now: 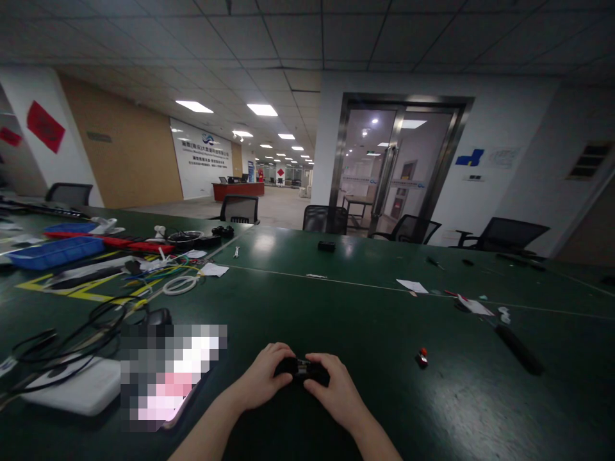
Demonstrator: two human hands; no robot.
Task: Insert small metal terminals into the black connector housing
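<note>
On a dark green tabletop (365,307), a person's two bare hands meet over one object.

At far left lies a blue tray (57,254), with a white box (84,387) nearer; front and centre, the left hand (266,378) and right hand (336,387) curl around opposite ends of a black object (302,368), its middle showing between them, finer details too dark to tell. Well apart, to the right, sits a small red-topped piece (422,358).
</note>
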